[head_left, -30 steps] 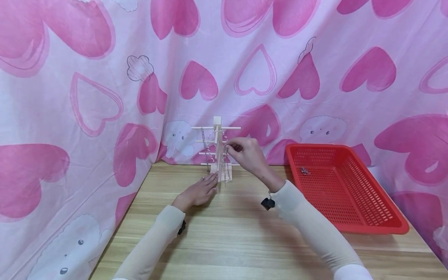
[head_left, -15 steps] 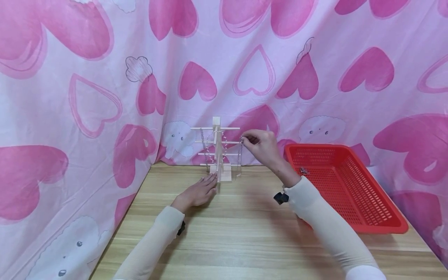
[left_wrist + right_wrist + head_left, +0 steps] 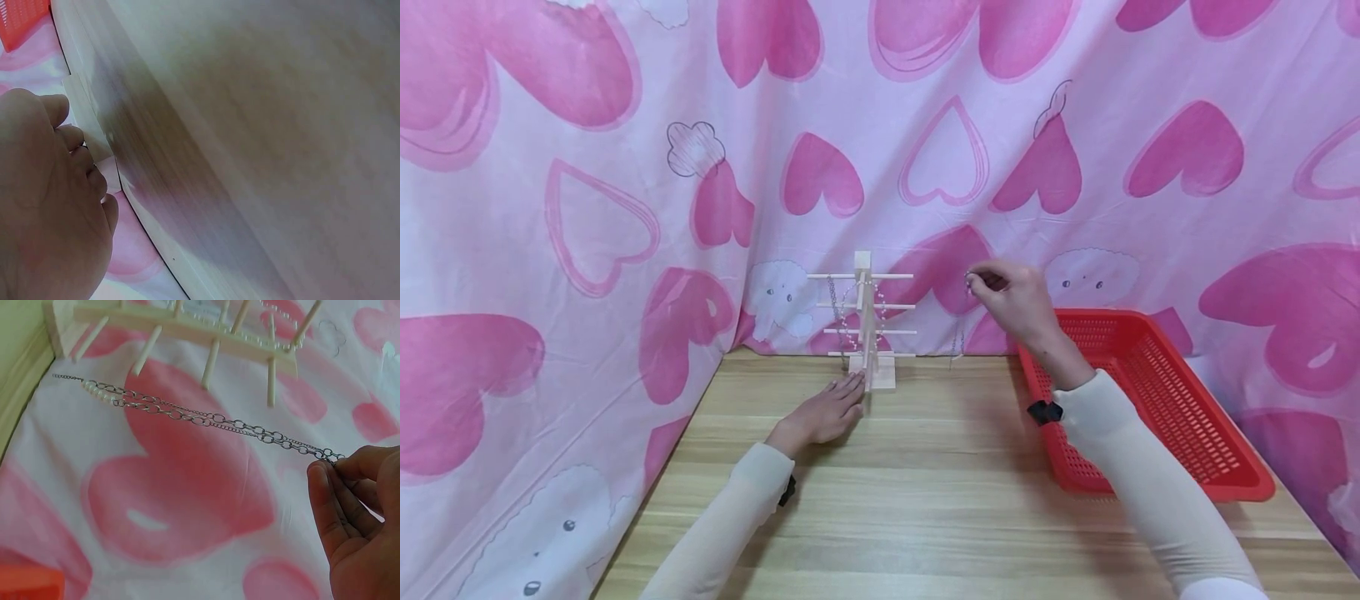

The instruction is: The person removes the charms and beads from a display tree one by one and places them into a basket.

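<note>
A necklace (image 3: 215, 418) of silver chain links with a row of white pearl beads dangles from my right hand (image 3: 1015, 300), pinched between thumb and fingertips. This hand is to the right of the wooden peg stand (image 3: 862, 263), apart from it. On the stand's pegs hang a white beaded strand (image 3: 881, 298) and, at the left, a dark chain (image 3: 832, 300). My left hand (image 3: 823, 412) rests palm down at the stand's foot, its fingers touching the base; the left wrist view shows the fingers (image 3: 75, 137) against the pale wood.
A red perforated basket (image 3: 1258, 479) stands at the right of the wood-grain table (image 3: 910, 517), partly hidden by my right forearm. Close behind the stand hangs a pink heart-patterned cloth (image 3: 951, 50), which also covers the left side.
My right hand has drawn away from the stand to the right, carrying the chain necklace off the right-hand pegs. The left hand has stayed at the base.
</note>
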The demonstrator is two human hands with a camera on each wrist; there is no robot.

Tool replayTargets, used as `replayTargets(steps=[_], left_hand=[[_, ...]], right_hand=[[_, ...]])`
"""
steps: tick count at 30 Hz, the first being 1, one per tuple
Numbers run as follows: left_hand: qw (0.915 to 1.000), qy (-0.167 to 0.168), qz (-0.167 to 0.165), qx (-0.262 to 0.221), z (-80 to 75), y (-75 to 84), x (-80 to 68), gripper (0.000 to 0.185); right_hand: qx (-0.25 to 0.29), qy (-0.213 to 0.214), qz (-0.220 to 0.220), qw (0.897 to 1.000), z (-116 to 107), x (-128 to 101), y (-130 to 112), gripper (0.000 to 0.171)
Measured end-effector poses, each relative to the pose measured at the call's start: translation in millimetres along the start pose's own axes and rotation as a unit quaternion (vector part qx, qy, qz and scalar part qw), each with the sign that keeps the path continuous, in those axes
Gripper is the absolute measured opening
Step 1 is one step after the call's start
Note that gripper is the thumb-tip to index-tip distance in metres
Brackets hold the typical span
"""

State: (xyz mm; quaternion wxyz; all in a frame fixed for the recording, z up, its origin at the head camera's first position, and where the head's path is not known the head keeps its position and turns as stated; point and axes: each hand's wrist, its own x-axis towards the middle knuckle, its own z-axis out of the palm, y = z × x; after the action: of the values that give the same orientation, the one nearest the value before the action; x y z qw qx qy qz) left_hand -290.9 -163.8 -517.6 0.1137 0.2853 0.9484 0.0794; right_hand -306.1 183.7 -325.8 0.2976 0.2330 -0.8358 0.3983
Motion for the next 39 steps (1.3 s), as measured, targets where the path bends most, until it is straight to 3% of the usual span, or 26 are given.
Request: replayTargets(steps=[10, 18, 39], left_hand=[[0.9996, 0.020, 0.016, -0.011, 0.6, 1.4, -1.9, 0.061], [0.9997, 0.020, 0.014, 0.008, 0.8, -0.4, -1.0, 0.061], [0.9998, 0.018, 0.012, 0.001, 1.2, -2.2, 1.1, 0.061]], right_hand=[[-0.042, 0.017, 0.038, 0.998, -29, 3, 20, 0.016], [-0.060, 0.040, 0.039, 0.997, -50, 6, 32, 0.017], [-0.084, 0.106, 0.044, 0.990, -96, 6, 54, 0.017]])
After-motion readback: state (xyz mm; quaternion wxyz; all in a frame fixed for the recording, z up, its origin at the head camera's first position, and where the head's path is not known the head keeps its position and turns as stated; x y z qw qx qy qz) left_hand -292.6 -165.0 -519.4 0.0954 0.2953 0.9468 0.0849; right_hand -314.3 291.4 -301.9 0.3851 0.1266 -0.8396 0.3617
